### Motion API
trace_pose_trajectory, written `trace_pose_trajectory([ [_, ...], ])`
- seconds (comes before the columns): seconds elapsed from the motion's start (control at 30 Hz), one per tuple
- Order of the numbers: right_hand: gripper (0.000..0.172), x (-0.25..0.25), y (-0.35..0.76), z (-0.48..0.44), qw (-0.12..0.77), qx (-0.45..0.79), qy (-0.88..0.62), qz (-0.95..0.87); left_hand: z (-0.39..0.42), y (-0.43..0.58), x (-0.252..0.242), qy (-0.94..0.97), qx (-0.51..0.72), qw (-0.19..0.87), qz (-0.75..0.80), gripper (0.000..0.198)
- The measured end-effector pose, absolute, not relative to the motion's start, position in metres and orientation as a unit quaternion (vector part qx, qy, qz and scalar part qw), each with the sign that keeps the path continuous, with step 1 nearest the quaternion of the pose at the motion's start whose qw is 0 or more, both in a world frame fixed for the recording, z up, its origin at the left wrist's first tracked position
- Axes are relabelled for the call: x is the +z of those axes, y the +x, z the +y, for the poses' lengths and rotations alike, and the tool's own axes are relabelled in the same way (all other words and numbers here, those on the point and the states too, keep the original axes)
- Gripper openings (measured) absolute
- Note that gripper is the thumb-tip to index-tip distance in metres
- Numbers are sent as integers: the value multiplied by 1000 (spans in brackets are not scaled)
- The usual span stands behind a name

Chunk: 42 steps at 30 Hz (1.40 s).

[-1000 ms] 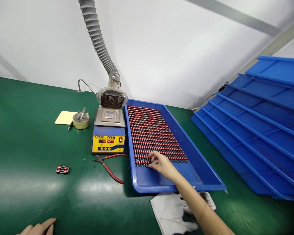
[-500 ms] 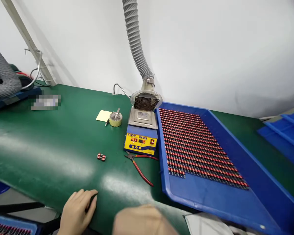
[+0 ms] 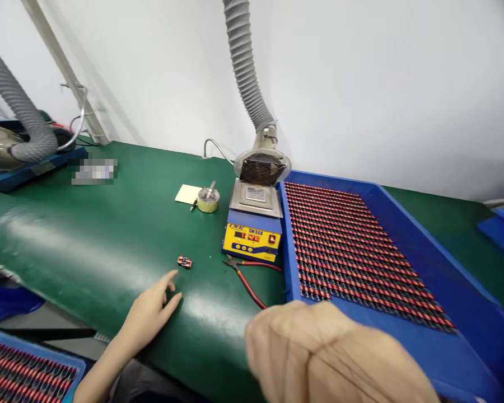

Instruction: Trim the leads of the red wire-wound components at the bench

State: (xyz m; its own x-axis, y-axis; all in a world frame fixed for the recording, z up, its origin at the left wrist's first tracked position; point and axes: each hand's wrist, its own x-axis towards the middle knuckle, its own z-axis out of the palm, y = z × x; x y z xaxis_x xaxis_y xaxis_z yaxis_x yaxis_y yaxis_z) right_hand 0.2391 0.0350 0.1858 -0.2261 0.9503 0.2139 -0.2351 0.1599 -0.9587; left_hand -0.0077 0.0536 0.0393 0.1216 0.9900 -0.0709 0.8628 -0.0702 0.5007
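My left hand (image 3: 153, 310) is low over the green bench, its fingers apart and nothing seen in them. Just beyond its fingertips lies a small red-and-black component (image 3: 185, 262) with metal ends, apart from the hand. My right hand (image 3: 331, 352) is large and close to the camera at the lower right, with its creased palm side showing. Its fingers are hidden, so I cannot see whether it holds anything. Red-handled cutting pliers (image 3: 247, 280) lie with jaws apart, partly covered by that hand. Behind them stands a yellow-and-blue solder pot (image 3: 252, 240) with a lit display.
On the right, a blue tray (image 3: 424, 224) holds rows of red-and-black components (image 3: 361, 252). A similar tray (image 3: 78, 358) sits at lower left. A round tin (image 3: 208, 201), yellow paper (image 3: 187, 193) and a pen (image 3: 194, 205) lie left of the pot. An extraction hose (image 3: 246, 67) hangs above.
My left hand has moved forward, close to the small component, and its fingers have spread. My right hand has risen and come nearer the camera, moving right. The view has shifted slightly left.
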Motion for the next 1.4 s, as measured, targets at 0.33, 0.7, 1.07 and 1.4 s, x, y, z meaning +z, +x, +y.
trace_pose_trajectory([
  [0.33, 46, 195, 256, 69, 589, 562, -141, -563, 123, -4, 46, 685, 142, 208, 683, 13],
  [0.7, 36, 161, 230, 124, 542, 646, -322, -430, 115, 70, 213, 750, 380, 368, 397, 20],
  [1.07, 26, 149, 243, 130, 605, 713, -254, -247, 142, 109, 191, 713, 440, 468, 279, 33],
  [1.4, 20, 141, 223, 139, 653, 652, -288, -255, 161, 107, 174, 560, 519, 560, 322, 8],
])
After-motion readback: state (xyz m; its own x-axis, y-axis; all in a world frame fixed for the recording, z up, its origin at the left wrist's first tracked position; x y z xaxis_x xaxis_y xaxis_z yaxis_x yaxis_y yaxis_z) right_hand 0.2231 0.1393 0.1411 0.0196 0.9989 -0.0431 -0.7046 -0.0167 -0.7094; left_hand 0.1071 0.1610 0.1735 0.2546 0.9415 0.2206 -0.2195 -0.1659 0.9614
